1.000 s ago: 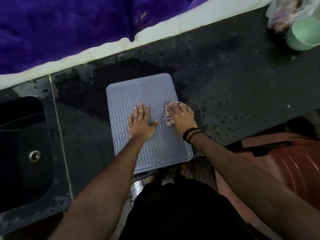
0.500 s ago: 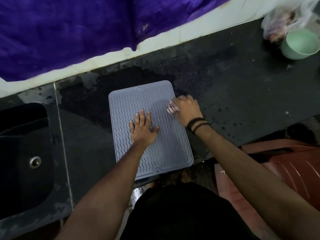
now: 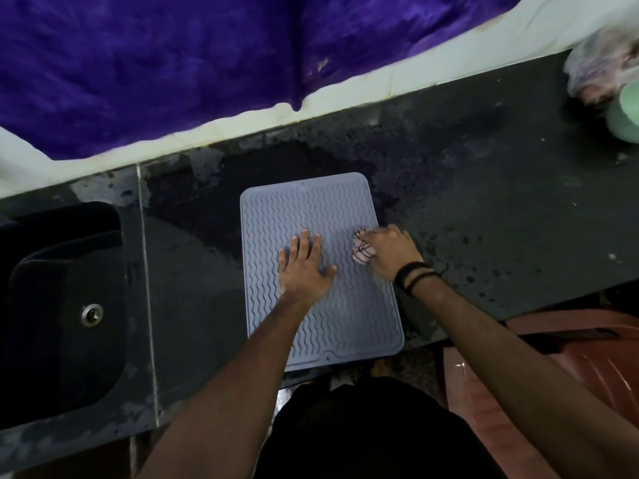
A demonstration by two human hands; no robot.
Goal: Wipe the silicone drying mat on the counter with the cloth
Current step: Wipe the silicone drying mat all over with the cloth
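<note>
A grey-blue silicone drying mat (image 3: 311,209) with wavy ridges lies on the dark counter (image 3: 484,209), its near edge hanging slightly over the counter's front. My left hand (image 3: 304,267) rests flat on the mat's middle, fingers straight and spread. My right hand (image 3: 389,252) is at the mat's right edge, fingers curled round a bunched pink-and-white checked cloth (image 3: 362,251) that presses on the mat. Most of the cloth is hidden under that hand.
A black sink (image 3: 65,305) with a metal drain is set in the counter at the left. A pale green bowl (image 3: 626,115) and a crumpled plastic bag (image 3: 601,63) sit at the far right. Purple fabric (image 3: 173,63) hangs over the white wall edge behind. A reddish plastic chair (image 3: 570,357) stands below right.
My right hand bunched the cloth, which lay spread under flat fingers a second ago, and stays near the mat's right edge. My left hand stays flat on the mat.
</note>
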